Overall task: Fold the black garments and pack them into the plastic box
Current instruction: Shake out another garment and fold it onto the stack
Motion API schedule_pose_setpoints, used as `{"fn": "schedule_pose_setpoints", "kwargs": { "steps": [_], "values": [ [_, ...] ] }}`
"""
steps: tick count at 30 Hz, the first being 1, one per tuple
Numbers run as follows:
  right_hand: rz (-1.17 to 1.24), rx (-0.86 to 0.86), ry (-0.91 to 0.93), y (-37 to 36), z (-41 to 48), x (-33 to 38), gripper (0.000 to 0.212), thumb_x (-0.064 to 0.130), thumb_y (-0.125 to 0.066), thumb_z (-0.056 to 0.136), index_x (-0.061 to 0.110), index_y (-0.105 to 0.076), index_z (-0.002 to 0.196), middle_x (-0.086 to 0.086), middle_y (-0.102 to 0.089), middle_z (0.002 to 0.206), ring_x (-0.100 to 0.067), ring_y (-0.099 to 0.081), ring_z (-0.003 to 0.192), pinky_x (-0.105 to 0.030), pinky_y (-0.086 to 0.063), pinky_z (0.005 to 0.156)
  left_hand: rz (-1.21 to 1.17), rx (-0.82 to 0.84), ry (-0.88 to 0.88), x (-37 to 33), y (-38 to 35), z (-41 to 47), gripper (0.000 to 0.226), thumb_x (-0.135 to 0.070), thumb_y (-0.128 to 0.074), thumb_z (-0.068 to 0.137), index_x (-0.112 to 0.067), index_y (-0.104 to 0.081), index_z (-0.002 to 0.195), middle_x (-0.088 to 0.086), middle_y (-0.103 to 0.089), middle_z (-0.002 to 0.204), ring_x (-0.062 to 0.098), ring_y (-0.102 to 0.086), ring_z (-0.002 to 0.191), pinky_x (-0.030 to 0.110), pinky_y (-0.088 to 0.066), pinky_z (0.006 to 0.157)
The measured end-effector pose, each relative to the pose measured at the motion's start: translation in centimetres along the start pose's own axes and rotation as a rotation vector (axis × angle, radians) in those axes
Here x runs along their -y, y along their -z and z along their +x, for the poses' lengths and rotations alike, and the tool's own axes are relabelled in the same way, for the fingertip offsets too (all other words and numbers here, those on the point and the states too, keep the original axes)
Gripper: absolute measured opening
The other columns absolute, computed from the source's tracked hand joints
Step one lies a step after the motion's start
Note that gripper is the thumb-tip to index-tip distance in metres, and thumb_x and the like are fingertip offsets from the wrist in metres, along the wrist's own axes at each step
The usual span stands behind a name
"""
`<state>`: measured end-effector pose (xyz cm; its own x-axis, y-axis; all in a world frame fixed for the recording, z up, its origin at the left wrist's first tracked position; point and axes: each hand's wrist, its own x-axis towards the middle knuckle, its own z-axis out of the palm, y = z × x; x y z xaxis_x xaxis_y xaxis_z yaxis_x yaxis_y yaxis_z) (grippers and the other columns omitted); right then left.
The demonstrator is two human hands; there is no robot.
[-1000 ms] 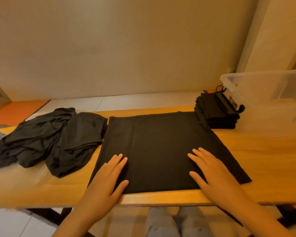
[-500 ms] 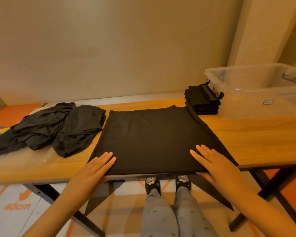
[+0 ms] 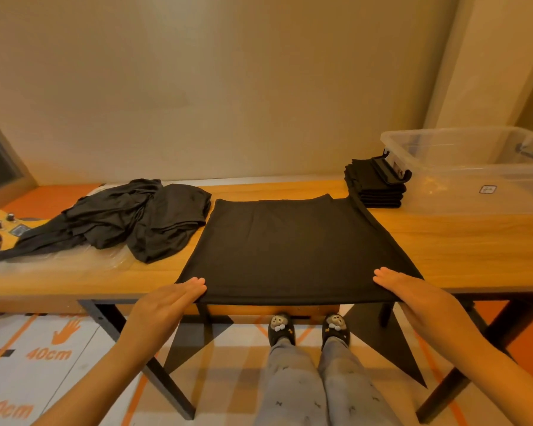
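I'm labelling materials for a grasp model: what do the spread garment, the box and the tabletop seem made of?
Garment: thin matte black fabric, possibly knit; its corners hang limp off the edge. Box: clear glossy plastic; its far side shows through. Tabletop: wood or wood-look laminate, smooth; grain streaks, soft sheen.

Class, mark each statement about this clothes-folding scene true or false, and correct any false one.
1. The left hand and the right hand lie with straight fingers on the near edge of the spread garment. True.
2. The folded stack is inside the plastic box. False: it sits on the table, beside the box.
3. A loose pile of black clothes lies left of the spread garment. True.
4. The spread garment lies wholly on the table. False: its near corners hang over the table's edge.
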<state>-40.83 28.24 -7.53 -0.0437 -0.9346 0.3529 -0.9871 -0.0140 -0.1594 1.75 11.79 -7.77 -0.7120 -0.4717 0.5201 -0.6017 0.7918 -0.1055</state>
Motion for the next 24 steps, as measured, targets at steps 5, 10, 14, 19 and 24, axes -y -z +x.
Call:
{"fn": "schedule_pose_setpoints", "kwargs": {
  "steps": [5, 10, 14, 19, 24],
  "values": [
    [0.111, -0.079, -0.107, 2.7, 0.6, 0.0, 0.053, -0.001, -0.062, 0.087, 0.032, -0.048, 0.127, -0.002, -0.065, 0.123, -0.021, -0.063, 0.11, -0.027, -0.047, 0.088, 0.005, 0.036, 0.118, 1.0, 2.4, 1.3, 0.043, -0.007, -0.081, 0.07, -0.012, -0.068, 0.111, 0.006, -0.073, 0.095, 0.022, -0.072, 0.079, 0.032, -0.057, 0.067],
    [0.355, -0.289, -0.118, 9.6, 5.3, 2.6, 0.028, 0.007, -0.053, 0.094, 0.022, -0.064, 0.116, 0.009, -0.063, 0.1, 0.003, -0.055, 0.09, -0.006, -0.041, 0.066, -0.142, -0.176, 0.315, 4.3, 8.4, 6.6, 0.028, 0.007, -0.062, 0.086, -0.004, -0.067, 0.11, 0.013, -0.071, 0.098, 0.032, -0.068, 0.081, 0.036, -0.053, 0.068],
    [0.691, -0.334, -0.124, 15.9, 10.0, 5.9, 0.022, 0.009, -0.056, 0.094, 0.027, -0.068, 0.091, 0.019, -0.065, 0.075, 0.01, -0.059, 0.075, -0.004, -0.043, 0.062, -0.23, -0.322, 0.405, 8.1, 12.3, 11.4, 0.016, -0.003, -0.058, 0.093, -0.005, -0.065, 0.106, 0.012, -0.067, 0.1, 0.026, -0.061, 0.088, 0.035, -0.047, 0.076],
    [0.953, -0.238, -0.097, 20.4, 13.8, 9.2, 0.015, 0.014, -0.058, 0.093, 0.019, -0.07, 0.086, 0.014, -0.067, 0.06, 0.003, -0.061, 0.057, -0.008, -0.043, 0.049, -0.372, -0.443, 0.568, 13.7, 16.8, 17.0, 0.015, -0.007, -0.056, 0.095, -0.009, -0.065, 0.107, 0.015, -0.066, 0.102, 0.028, -0.061, 0.094, 0.04, -0.05, 0.084],
    [1.14, -0.184, -0.174, 19.7, 17.0, 10.2, 0.014, 0.014, -0.058, 0.092, 0.014, -0.072, 0.09, -0.006, -0.073, 0.078, -0.013, -0.069, 0.07, -0.019, -0.055, 0.056, -0.195, -0.492, 0.576, 16.8, 18.5, 25.1, 0.019, -0.016, -0.057, 0.095, -0.008, -0.068, 0.109, 0.014, -0.067, 0.105, 0.032, -0.061, 0.097, 0.039, -0.049, 0.079]
  ]
}}
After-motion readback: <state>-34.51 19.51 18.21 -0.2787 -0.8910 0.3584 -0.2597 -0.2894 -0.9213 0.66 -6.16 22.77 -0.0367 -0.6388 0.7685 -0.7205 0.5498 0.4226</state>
